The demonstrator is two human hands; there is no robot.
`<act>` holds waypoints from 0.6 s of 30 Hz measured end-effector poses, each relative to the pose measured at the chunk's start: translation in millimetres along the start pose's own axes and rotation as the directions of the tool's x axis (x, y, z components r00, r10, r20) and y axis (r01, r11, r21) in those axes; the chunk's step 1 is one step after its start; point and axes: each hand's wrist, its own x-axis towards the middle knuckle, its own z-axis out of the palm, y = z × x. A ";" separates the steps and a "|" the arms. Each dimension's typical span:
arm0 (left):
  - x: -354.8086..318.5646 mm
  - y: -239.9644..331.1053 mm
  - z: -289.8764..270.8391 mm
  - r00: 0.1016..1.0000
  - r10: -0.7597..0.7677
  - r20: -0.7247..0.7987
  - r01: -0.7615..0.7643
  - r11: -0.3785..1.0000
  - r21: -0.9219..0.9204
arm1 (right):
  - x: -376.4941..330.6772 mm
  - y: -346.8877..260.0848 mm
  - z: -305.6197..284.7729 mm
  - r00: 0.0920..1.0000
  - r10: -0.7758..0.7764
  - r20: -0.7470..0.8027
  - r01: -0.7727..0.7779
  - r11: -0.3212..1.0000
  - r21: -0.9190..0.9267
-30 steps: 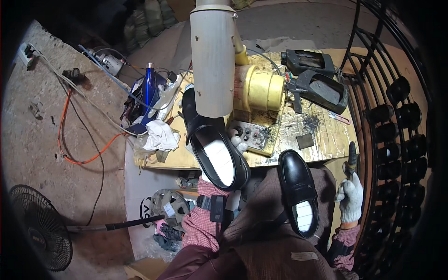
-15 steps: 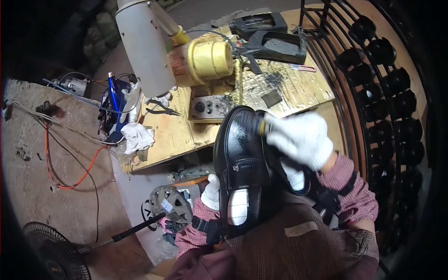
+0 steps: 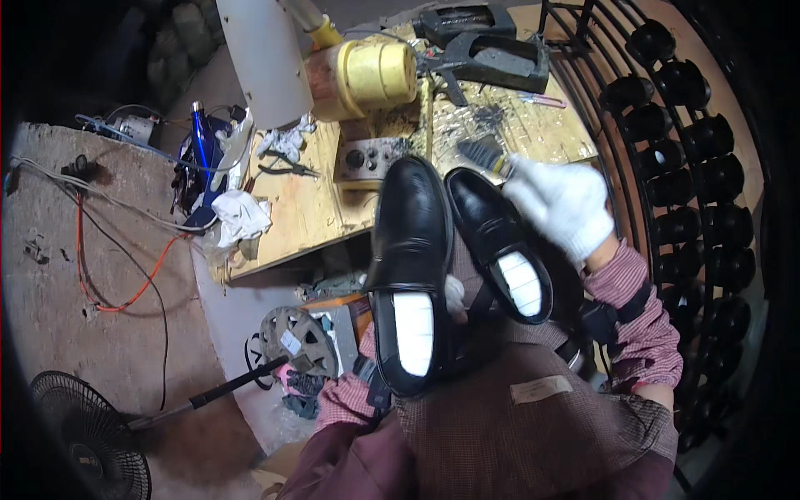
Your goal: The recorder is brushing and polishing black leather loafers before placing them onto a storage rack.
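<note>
Two black leather loafers with white insoles are before me, toes pointing away. The larger, nearer black loafer (image 3: 408, 221) is raised above my lap, held from beneath by my left hand (image 3: 455, 298); only a bit of its white glove shows at the shoe's right side. Close by on the right lies the second loafer (image 3: 492, 225), on or against my lap. My right hand (image 3: 562, 204), also in a white knit glove, is closed round a small dark-bristled brush (image 3: 483, 156). Its bristles are over the workbench, apart from both shoes.
A wooden workbench (image 3: 300, 237) stands ahead, with a yellow motor-like machine (image 3: 367, 75), a control box (image 3: 371, 158), pliers (image 3: 287, 167) and a white rag (image 3: 240, 214). A black rack of shoes (image 3: 667, 175) lines the right; a fan (image 3: 87, 442) stands lower left.
The brush has come off the larger shoe and moved right with my right hand, over the bench. The larger shoe has turned, and my left hand has shifted from its left side to underneath.
</note>
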 end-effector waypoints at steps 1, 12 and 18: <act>0.9 -0.7 -1.7 1.000 0.002 0.016 -0.001 0.998 -0.067 | 3.6 -3.3 -1.3 0.997 0.083 0.000 -0.083 0.996 -0.012; 41.5 20.5 -35.9 0.971 0.206 0.124 -0.080 0.764 -0.640 | -30.0 -93.0 -2.8 0.917 -0.306 0.258 0.218 0.922 0.321; 54.8 50.7 -41.0 0.950 0.139 0.279 0.029 0.851 -0.524 | -5.6 -94.9 -13.9 0.793 -0.422 0.440 0.186 0.855 0.485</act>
